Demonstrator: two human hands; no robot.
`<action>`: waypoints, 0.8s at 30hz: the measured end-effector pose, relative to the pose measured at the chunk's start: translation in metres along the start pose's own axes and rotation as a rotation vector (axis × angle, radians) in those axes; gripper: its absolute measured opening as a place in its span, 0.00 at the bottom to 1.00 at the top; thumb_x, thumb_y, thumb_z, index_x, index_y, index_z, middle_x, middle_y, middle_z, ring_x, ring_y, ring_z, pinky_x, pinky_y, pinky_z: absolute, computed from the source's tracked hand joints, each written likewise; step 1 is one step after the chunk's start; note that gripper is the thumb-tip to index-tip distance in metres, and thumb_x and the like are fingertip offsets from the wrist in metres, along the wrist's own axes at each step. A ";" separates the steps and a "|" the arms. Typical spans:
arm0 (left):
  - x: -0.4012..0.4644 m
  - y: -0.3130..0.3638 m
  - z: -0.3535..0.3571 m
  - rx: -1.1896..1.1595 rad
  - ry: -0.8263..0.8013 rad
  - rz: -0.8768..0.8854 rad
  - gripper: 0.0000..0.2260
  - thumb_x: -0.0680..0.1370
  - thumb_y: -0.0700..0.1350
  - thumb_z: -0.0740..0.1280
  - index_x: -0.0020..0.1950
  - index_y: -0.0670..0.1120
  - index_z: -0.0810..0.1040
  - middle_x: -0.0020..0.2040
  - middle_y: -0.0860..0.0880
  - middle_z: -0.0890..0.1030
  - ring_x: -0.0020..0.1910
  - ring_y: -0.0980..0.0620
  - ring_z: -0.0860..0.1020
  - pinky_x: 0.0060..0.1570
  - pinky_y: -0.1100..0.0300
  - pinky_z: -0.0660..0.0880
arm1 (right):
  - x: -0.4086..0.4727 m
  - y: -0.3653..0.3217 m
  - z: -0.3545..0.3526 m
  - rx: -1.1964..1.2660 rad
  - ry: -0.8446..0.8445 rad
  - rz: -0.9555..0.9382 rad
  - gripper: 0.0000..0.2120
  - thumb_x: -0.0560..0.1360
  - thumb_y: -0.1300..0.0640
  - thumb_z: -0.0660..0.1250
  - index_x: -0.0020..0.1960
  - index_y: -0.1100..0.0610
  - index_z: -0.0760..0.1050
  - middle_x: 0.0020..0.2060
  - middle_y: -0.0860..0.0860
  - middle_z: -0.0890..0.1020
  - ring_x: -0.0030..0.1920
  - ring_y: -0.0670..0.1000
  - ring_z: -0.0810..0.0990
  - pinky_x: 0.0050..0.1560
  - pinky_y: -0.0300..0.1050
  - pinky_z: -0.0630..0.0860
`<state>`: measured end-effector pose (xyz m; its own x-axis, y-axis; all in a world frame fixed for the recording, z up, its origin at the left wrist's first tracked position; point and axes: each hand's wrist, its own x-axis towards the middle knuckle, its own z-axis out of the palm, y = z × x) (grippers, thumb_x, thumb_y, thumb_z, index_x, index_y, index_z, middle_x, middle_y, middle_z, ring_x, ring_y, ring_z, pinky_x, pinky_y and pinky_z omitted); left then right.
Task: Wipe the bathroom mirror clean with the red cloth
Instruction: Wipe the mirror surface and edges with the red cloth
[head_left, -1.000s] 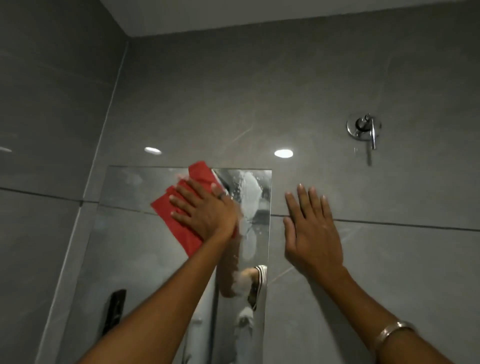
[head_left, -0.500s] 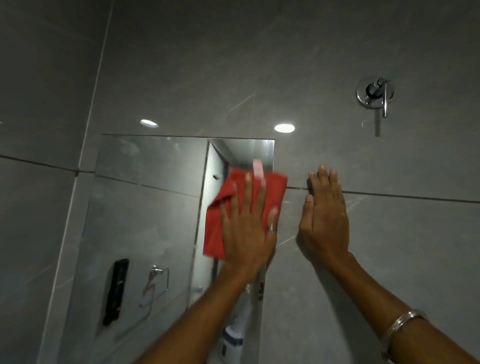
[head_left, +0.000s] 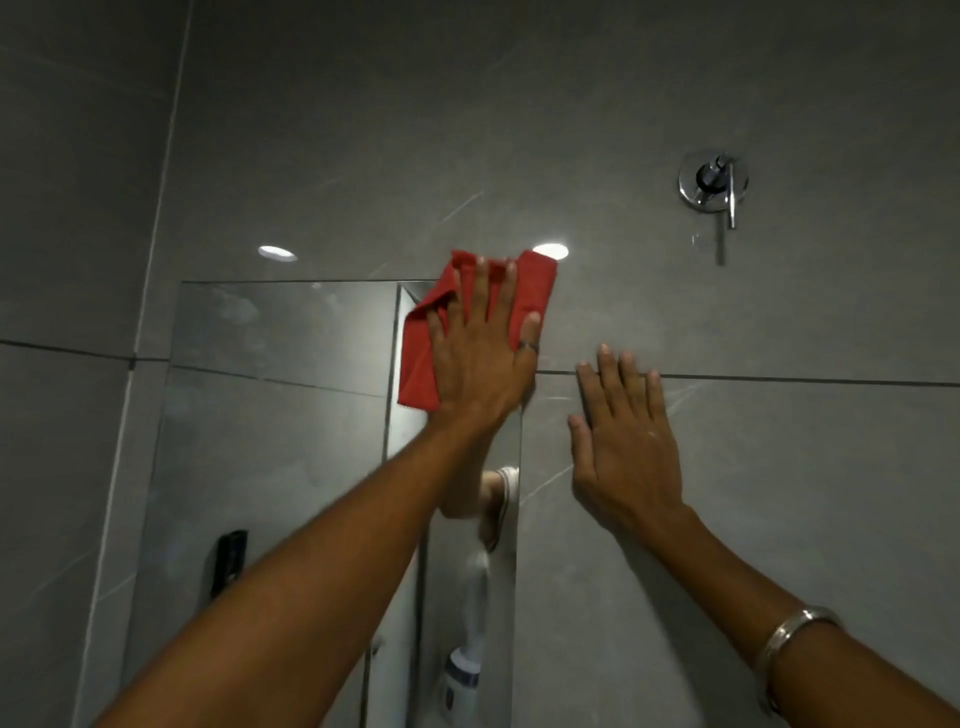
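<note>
The bathroom wall (head_left: 675, 78) was made of big grey tiles, with a shiny tap handle (head_left: 714, 182) up high on the right. The mirror (head_left: 280, 415) sat flat on the wall, low and to the left. My left hand (head_left: 480, 353) was spread flat and pressed the red cloth (head_left: 535, 283) on the mirror's top right corner. The cloth poked a little past the mirror's edge, onto the tiles. My right hand (head_left: 626, 441) held nothing. It lay flat on the wall just beside the mirror, fingers out, I think to keep me steady.

I was in the middle of the wiping step, up at the top corner. The glass on the left looked a bit cloudy to me. So I think the next move was to slide the cloth back that way and down, pressing flat.
</note>
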<state>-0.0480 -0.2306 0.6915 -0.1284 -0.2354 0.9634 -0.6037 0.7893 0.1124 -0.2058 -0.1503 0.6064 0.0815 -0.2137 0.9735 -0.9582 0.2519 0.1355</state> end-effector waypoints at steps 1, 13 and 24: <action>0.012 0.003 -0.003 0.019 0.006 -0.004 0.32 0.85 0.62 0.48 0.84 0.52 0.38 0.85 0.48 0.38 0.84 0.40 0.44 0.80 0.36 0.42 | 0.003 0.001 0.000 -0.038 -0.012 -0.020 0.31 0.83 0.44 0.48 0.84 0.54 0.51 0.84 0.55 0.50 0.84 0.56 0.45 0.83 0.60 0.46; -0.004 0.002 0.010 0.076 0.067 -0.026 0.31 0.85 0.63 0.47 0.85 0.51 0.46 0.86 0.46 0.46 0.83 0.39 0.55 0.80 0.35 0.48 | -0.007 -0.012 0.007 -0.055 -0.023 0.015 0.32 0.85 0.44 0.46 0.85 0.53 0.44 0.84 0.55 0.44 0.84 0.56 0.40 0.83 0.61 0.41; -0.262 -0.031 0.088 0.044 -0.002 -0.023 0.31 0.84 0.64 0.48 0.85 0.55 0.47 0.86 0.50 0.45 0.81 0.39 0.55 0.76 0.36 0.48 | -0.113 -0.029 0.015 0.028 -0.051 0.056 0.30 0.85 0.49 0.51 0.83 0.59 0.50 0.83 0.61 0.53 0.83 0.62 0.50 0.82 0.60 0.43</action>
<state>-0.0652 -0.2434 0.4140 -0.1158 -0.2545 0.9601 -0.6409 0.7576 0.1236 -0.1908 -0.1478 0.4898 0.0138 -0.2480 0.9687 -0.9682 0.2387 0.0750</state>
